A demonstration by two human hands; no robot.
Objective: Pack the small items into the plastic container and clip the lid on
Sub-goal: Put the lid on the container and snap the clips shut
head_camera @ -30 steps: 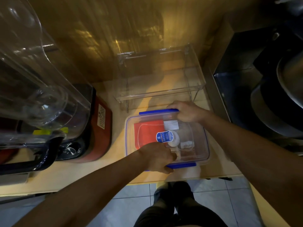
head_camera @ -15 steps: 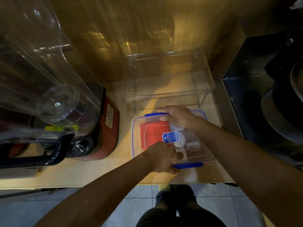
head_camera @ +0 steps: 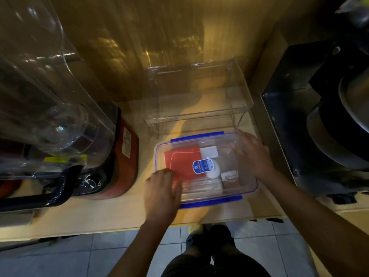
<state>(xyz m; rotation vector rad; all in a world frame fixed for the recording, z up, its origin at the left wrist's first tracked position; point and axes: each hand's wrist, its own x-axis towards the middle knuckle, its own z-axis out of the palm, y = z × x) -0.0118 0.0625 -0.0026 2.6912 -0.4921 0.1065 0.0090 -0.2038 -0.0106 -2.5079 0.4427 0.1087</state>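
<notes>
A clear plastic container (head_camera: pixel 246 188) with its lid on stands on the wooden counter, a blue clip (head_camera: pixel 196 136) on its far side and another blue clip (head_camera: pixel 211 202) on its near side. Through the lid I see a red flat item (head_camera: pixel 183 160), a white round item with a blue label (head_camera: pixel 205 166) and small white pieces (head_camera: pixel 208 151). My left hand (head_camera: pixel 161 192) rests flat on the lid's near left corner. My right hand (head_camera: pixel 252 154) lies on the far right corner, fingers spread.
A large blender (head_camera: pixel 50 108) with a clear jug and dark red base stands at the left. A clear acrylic stand (head_camera: pixel 199 96) sits behind the container. Dark pots (head_camera: pixel 337 120) fill the right side. The counter edge (head_camera: pixel 119 229) runs just below the container.
My left hand slid from the near blue clip to the lid's left corner. My right hand moved off the far clip to the right corner and opened.
</notes>
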